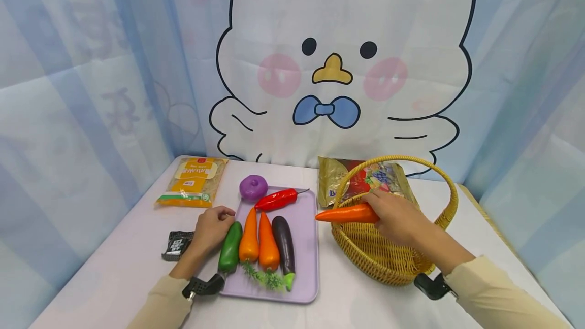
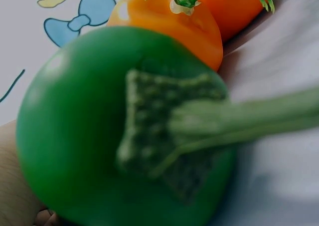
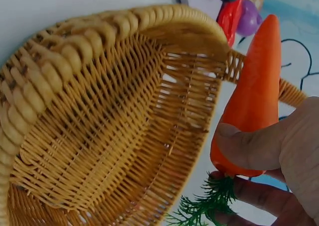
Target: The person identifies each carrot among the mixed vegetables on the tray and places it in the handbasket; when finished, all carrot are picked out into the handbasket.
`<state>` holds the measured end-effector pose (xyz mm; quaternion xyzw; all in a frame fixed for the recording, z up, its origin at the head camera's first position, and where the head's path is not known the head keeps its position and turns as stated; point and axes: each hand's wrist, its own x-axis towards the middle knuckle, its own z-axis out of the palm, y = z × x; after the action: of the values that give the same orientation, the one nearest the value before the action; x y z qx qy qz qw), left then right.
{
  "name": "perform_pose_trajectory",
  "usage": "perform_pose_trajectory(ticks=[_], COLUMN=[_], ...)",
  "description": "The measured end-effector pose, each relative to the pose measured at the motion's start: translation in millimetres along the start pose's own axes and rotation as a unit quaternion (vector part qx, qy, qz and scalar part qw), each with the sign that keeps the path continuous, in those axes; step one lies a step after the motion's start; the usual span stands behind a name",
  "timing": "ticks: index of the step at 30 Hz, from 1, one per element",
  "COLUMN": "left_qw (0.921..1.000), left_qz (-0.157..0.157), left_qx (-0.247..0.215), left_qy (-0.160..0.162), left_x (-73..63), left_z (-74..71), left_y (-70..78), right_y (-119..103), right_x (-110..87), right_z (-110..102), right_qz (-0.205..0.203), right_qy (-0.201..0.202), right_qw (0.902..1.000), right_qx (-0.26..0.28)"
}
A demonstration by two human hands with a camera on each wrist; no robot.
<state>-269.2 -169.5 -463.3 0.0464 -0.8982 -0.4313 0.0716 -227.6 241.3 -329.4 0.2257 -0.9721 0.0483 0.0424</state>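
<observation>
My right hand (image 1: 399, 217) grips an orange carrot (image 1: 349, 214) by its thick end, above the wicker basket (image 1: 388, 263). In the right wrist view, the thumb presses on the carrot (image 3: 256, 96) and its green leaves hang below the fingers. My left hand (image 1: 212, 227) rests at the left edge of the lilac tray (image 1: 303, 248), fingers loosely curled, beside a smooth green long vegetable (image 1: 230, 248). That vegetable's stem end (image 2: 164, 121) fills much of the left wrist view. Two more carrots (image 1: 249, 237), an eggplant (image 1: 284, 245) and a red chili pepper (image 1: 277, 199) lie on the tray.
A purple onion (image 1: 253, 188) sits at the tray's back left corner. A yellow food bag (image 1: 194, 182) lies at the back left, and a small black packet (image 1: 177, 245) near my left wrist. Behind the basket's tall handle (image 1: 450, 202) lies a gold-and-red bag (image 1: 333, 182).
</observation>
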Motion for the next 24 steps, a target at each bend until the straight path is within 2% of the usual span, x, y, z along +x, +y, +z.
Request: perform_pose_trajectory(ticks=[14, 24], left_qw=[1.0000, 1.0000], left_qz=[0.004, 0.000], left_qx=[-0.002, -0.002], left_qy=[-0.001, -0.004], left_x=[-0.8, 0.7], left_z=[1.0, 0.0], left_y=[0.7, -0.2], right_y=[34, 49], right_x=[5.0, 15.9], right_z=[1, 9], right_qz=[0.053, 0.067], right_qy=[-0.030, -0.050], right_qw=[0.9980, 0.9965], right_qx=[0.016, 0.004])
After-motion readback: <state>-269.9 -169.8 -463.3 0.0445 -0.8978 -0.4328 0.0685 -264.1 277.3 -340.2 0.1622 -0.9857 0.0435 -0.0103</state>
